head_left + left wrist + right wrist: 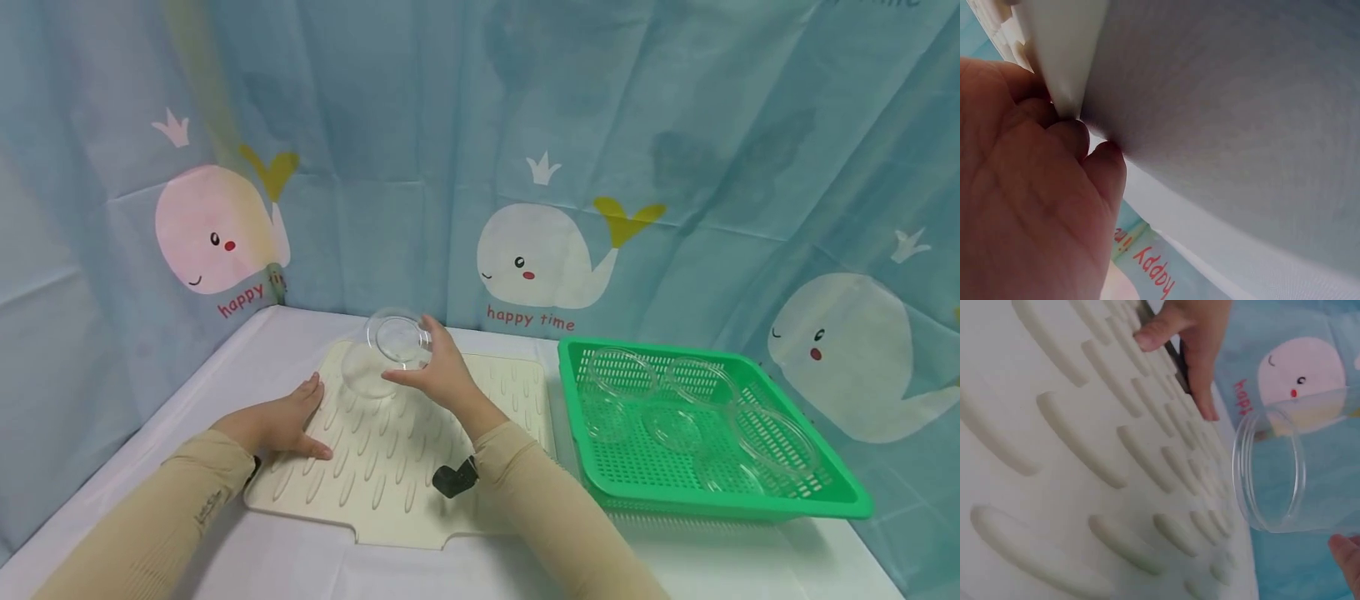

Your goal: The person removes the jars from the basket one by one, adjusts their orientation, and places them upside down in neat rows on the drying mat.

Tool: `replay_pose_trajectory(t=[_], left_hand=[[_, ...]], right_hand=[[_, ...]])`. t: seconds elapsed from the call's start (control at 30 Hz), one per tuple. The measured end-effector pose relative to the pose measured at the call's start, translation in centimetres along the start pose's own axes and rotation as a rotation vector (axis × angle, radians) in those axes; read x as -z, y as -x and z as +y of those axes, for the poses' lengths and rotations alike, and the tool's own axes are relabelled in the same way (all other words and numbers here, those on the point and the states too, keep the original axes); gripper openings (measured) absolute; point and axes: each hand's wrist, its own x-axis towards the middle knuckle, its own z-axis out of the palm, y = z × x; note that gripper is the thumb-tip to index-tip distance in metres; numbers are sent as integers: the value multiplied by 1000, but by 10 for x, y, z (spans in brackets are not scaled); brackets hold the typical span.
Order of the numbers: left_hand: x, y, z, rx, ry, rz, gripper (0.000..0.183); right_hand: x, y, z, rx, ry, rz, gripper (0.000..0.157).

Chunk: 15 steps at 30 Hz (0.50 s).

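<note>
My right hand (438, 367) holds a clear plastic jar (393, 337), tilted on its side above the far part of a cream ridged draining mat (390, 467). The jar's threaded rim (1270, 469) shows in the right wrist view, with one of my fingertips against its wall. At the mat's left edge, my left hand (285, 425) grips the border, thumb on top and the other fingers over the side. Close up in the left wrist view, the curled fingers (1072, 134) meet the mat's edge (1069, 69).
On the right stands a green perforated basket (750, 504) with several clear round containers (672, 427) inside. A white cloth (300, 558) covers the table. Blue curtains (390, 225) printed with whales hang behind it.
</note>
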Motion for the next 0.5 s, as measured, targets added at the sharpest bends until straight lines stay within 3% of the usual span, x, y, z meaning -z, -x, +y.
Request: replay_pose_trajectory(t=[0.27,0.5], left_hand=[[1,2,2,-6,-4,10,131],[-1,0,0,0,-7,7,131]], right_hand=[[-18,-11,12,-21,-3,61,105],[-23,-20,10,-19,31,31,99]])
